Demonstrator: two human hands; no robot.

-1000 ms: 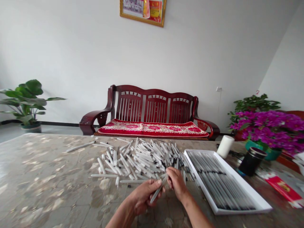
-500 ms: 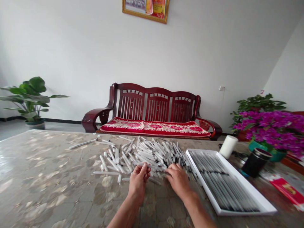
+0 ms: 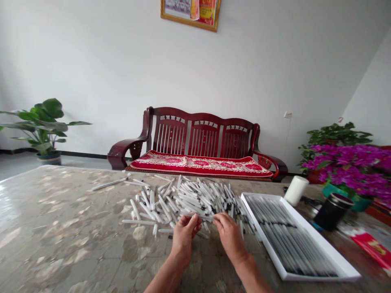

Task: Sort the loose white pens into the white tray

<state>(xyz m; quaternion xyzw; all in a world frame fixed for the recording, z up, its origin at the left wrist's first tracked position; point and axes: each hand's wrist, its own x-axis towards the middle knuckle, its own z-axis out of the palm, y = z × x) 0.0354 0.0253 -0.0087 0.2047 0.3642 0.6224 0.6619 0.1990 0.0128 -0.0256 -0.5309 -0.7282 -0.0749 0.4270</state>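
A heap of white pen barrels and caps [image 3: 186,199] lies on the marble-patterned table [image 3: 61,228]. My left hand [image 3: 184,235] and my right hand [image 3: 229,234] meet at the heap's near edge. Between their pinched fingertips they hold one white pen [image 3: 204,217] lying level, the left on one end, the right on the other. To the right stands a white tray [image 3: 320,252] filled with rows of assembled pens.
A white cylinder [image 3: 295,190] and a black jar [image 3: 331,211] stand behind the tray, with purple flowers [image 3: 351,167] and a red booklet [image 3: 371,247] further right. A lone long pen [image 3: 109,184] lies at the far left. A wooden bench [image 3: 198,142] is beyond the table.
One second ago both hands held a pen close to me. They then reached into the heap, and now they lift a pen pinched between them at the heap's edge.
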